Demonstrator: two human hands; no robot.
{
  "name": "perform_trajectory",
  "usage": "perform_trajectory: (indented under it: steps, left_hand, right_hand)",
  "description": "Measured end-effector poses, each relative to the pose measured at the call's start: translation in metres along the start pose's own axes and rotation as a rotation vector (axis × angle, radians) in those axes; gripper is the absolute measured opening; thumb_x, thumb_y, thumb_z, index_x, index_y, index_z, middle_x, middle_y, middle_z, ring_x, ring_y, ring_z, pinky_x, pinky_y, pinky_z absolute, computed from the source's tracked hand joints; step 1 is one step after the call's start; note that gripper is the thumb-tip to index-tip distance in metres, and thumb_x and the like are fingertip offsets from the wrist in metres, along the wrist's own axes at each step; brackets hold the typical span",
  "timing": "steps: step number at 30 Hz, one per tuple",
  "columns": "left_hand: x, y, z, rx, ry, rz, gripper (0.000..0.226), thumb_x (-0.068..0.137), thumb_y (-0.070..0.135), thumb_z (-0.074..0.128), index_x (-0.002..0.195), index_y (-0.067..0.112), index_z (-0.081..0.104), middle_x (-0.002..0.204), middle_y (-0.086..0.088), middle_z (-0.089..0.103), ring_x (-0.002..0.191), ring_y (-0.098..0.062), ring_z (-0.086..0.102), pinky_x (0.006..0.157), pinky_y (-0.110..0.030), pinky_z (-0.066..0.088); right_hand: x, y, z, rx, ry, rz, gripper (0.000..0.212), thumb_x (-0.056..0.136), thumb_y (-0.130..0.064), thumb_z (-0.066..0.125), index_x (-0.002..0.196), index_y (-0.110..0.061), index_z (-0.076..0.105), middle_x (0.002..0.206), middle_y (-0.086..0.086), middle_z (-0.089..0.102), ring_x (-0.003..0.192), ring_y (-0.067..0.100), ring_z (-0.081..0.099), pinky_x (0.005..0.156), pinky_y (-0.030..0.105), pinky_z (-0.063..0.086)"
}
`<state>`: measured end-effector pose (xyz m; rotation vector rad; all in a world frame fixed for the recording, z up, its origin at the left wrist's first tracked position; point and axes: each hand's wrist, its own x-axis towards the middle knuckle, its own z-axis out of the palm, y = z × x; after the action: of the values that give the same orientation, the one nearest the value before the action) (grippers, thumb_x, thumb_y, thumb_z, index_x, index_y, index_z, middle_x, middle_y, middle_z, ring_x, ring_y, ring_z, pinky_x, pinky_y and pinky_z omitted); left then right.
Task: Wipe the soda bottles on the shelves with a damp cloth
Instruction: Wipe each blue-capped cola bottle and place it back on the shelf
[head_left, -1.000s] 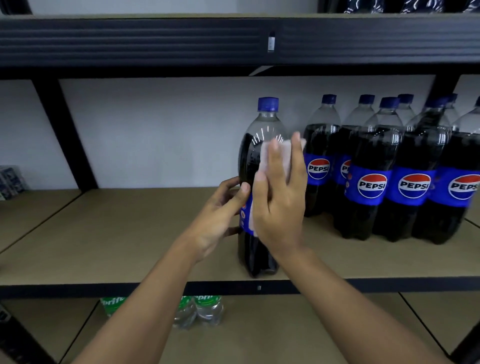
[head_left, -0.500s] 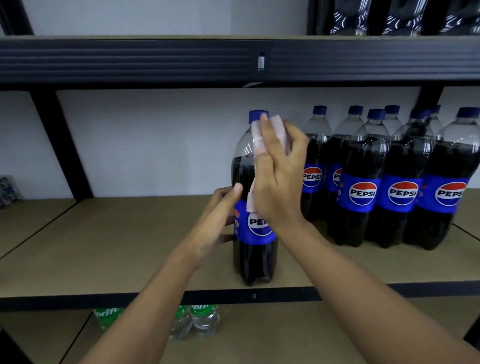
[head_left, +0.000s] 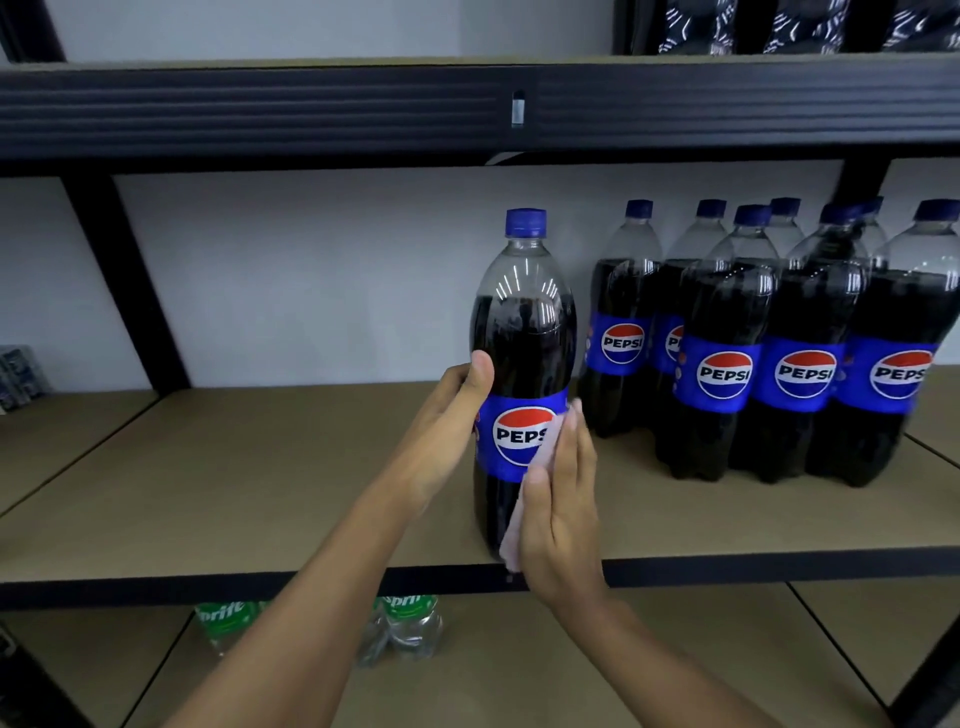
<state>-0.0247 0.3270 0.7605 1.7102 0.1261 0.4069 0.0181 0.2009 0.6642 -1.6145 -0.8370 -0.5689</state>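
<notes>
1. Your left hand (head_left: 447, 415) reaches in from the lower left and grips the left side of the lone Pepsi bottle (head_left: 524, 332). The thumb lies up along its dark shoulder just above the blue label, and the fingers curl round behind, out of sight.
2. That bottle stands upright near the front edge of the middle shelf (head_left: 234, 478), its blue cap on and its logo facing you.
3. The pale cloth (head_left: 511, 540) lies flat against the bottle's right side, running from the label down towards the base. Most of it is hidden under your palm.
4. Your right hand (head_left: 561, 509) presses the cloth to the bottle with straight fingers held together and pointing up; nothing is pinched.
5. At the far left edge, small dark packs (head_left: 15, 374) sit on the neighbouring board. They are too blurred to identify.
6. A black slanted post (head_left: 124, 280) rises behind the shelf on the left.
7. Below, between your forearms, Sprite bottles (head_left: 410, 618) stand on the lower shelf, partly hidden by your left arm.
8. To the right, a cluster of Pepsi bottles (head_left: 753, 364) stands close together, near the lone bottle but not touching it.
9. Overhead, the black beam (head_left: 311, 104) carries more dark bottles (head_left: 779, 26) at the upper right.
</notes>
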Motion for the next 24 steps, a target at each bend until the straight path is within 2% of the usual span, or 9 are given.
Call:
perform_trajectory:
  steps: [4, 7, 9, 13, 15, 17, 19, 22, 24]
  left_hand:
    - [0.001, 0.0, 0.006, -0.043, 0.02, -0.021, 0.1, 0.068, 0.103, 0.036, 0.144, 0.038, 0.045, 0.138, 0.016, 0.062, 0.127, -0.009, 0.062, 0.113, -0.046, 0.045]
    - [-0.001, 0.005, 0.011, -0.04, 0.01, -0.006, 0.081, 0.075, 0.096, 0.037, 0.136, 0.043, 0.036, 0.14, 0.013, 0.057, 0.124, -0.009, 0.063, 0.11, -0.044, 0.049]
    - [-0.003, 0.008, 0.014, 0.004, 0.014, 0.002, 0.07, 0.079, 0.092, 0.043, 0.131, 0.046, 0.035, 0.136, 0.009, 0.059, 0.117, -0.006, 0.066, 0.108, -0.039, 0.051]
    - [-0.006, 0.007, 0.016, 0.076, 0.087, 0.074, 0.079, 0.075, 0.089, 0.056, 0.134, 0.038, 0.043, 0.12, 0.004, 0.067, 0.1, 0.0, 0.069, 0.097, -0.031, 0.054]
    - [-0.006, 0.005, 0.016, 0.031, 0.104, 0.067, 0.076, 0.073, 0.088, 0.06, 0.128, 0.037, 0.048, 0.119, 0.006, 0.069, 0.102, 0.0, 0.07, 0.094, -0.028, 0.055]
    - [-0.006, 0.005, 0.016, -0.041, 0.14, 0.052, 0.068, 0.076, 0.08, 0.061, 0.122, 0.03, 0.051, 0.115, 0.008, 0.07, 0.094, 0.007, 0.07, 0.084, -0.017, 0.055]
    - [-0.008, 0.007, 0.019, -0.075, 0.161, 0.048, 0.064, 0.074, 0.069, 0.056, 0.118, 0.023, 0.052, 0.109, 0.011, 0.069, 0.085, 0.014, 0.068, 0.073, -0.008, 0.051]
    - [-0.01, 0.003, 0.018, -0.074, 0.157, 0.032, 0.069, 0.073, 0.073, 0.051, 0.118, 0.021, 0.056, 0.113, 0.008, 0.071, 0.096, 0.006, 0.07, 0.077, -0.011, 0.053]
    - [-0.011, 0.0, 0.015, -0.046, 0.163, 0.03, 0.072, 0.077, 0.082, 0.047, 0.118, 0.024, 0.06, 0.117, 0.009, 0.072, 0.104, 0.001, 0.07, 0.087, -0.017, 0.054]
  right_hand:
    - [0.07, -0.039, -0.014, -0.027, 0.124, -0.06, 0.053, 0.111, -0.033, 0.024, 0.162, -0.029, 0.009, 0.168, -0.013, 0.014, 0.155, 0.002, 0.012, 0.121, 0.011, 0.012]
    - [0.115, -0.063, -0.025, 0.037, 0.155, -0.048, 0.048, 0.111, -0.027, 0.035, 0.158, -0.022, 0.035, 0.159, -0.008, 0.039, 0.144, -0.002, 0.035, 0.114, 0.012, 0.029]
    - [0.118, -0.066, -0.024, 0.056, 0.189, -0.059, 0.046, 0.11, -0.024, 0.037, 0.155, -0.018, 0.042, 0.157, -0.004, 0.044, 0.143, 0.002, 0.039, 0.116, 0.022, 0.036]
    - [0.068, -0.039, -0.008, -0.026, 0.195, -0.102, 0.052, 0.111, -0.028, 0.028, 0.161, -0.028, 0.013, 0.17, -0.005, 0.017, 0.157, 0.01, 0.015, 0.125, 0.022, 0.017]
    - [0.033, -0.018, -0.003, -0.011, 0.137, -0.05, 0.057, 0.111, -0.034, 0.027, 0.161, -0.043, 0.001, 0.172, -0.01, 0.011, 0.158, 0.011, 0.013, 0.127, 0.031, 0.018]
    - [0.004, -0.002, 0.0, 0.041, 0.098, 0.047, 0.054, 0.11, -0.041, 0.026, 0.156, -0.057, 0.004, 0.168, -0.019, 0.016, 0.156, 0.01, 0.018, 0.126, 0.046, 0.026]
    - [-0.011, 0.004, 0.001, 0.035, 0.086, 0.11, 0.051, 0.109, -0.046, 0.024, 0.154, -0.061, 0.007, 0.166, -0.026, 0.017, 0.155, 0.005, 0.019, 0.124, 0.05, 0.029]
    - [0.007, -0.012, -0.001, 0.078, 0.089, 0.128, 0.051, 0.111, -0.038, 0.026, 0.151, -0.065, 0.007, 0.163, -0.031, 0.018, 0.154, 0.002, 0.02, 0.125, 0.045, 0.027]
    - [0.039, -0.034, -0.006, 0.102, 0.11, 0.091, 0.053, 0.113, -0.03, 0.028, 0.155, -0.055, 0.009, 0.162, -0.029, 0.022, 0.152, -0.002, 0.022, 0.125, 0.033, 0.025]
